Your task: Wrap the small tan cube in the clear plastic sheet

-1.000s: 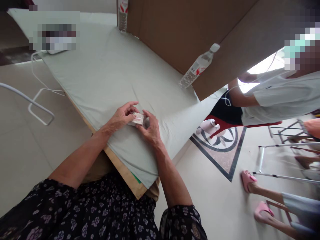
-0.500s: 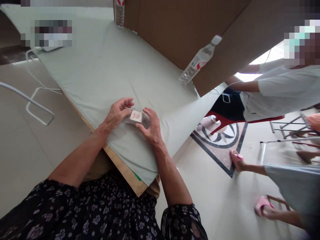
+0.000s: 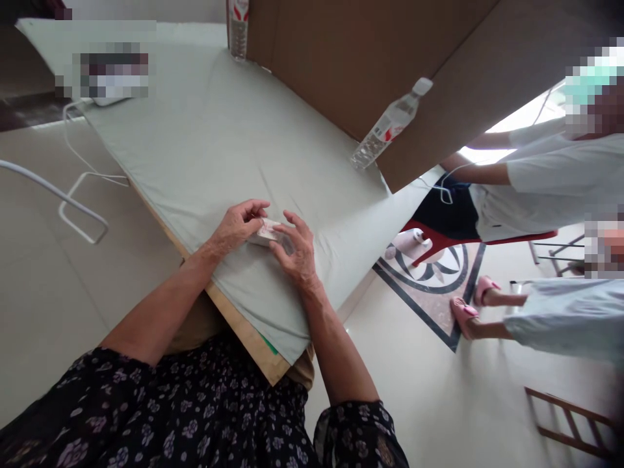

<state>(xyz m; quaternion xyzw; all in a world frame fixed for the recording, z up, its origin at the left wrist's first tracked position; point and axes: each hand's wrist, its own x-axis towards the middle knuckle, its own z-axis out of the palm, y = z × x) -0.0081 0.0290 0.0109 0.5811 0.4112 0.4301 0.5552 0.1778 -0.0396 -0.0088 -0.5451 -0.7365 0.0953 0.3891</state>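
A small whitish box (image 3: pixel 268 229) with red print on top is between my two hands, low over the cloth-covered table (image 3: pixel 205 156). What looks like clear plastic shows around its sides. My left hand (image 3: pixel 237 225) is curled against the box's left side, thumb on its upper edge. From the right, my right hand (image 3: pixel 298 251) grips it, a finger lying across the top and the thumb at the near side. Fingers cover part of the print.
A large brown cardboard panel (image 3: pixel 341 65) stands at the back right. By it are a tilted plastic bottle (image 3: pixel 390 127) and another bottle (image 3: pixel 238 29). One person in a white shirt (image 3: pixel 546 175) sits at right; another, in pink slippers (image 3: pixel 463 315), is on the floor side.
My right fingers have moved onto the top of the box, which is now more covered. At right, the person in pink slippers has shifted, uncovering a wooden stool.
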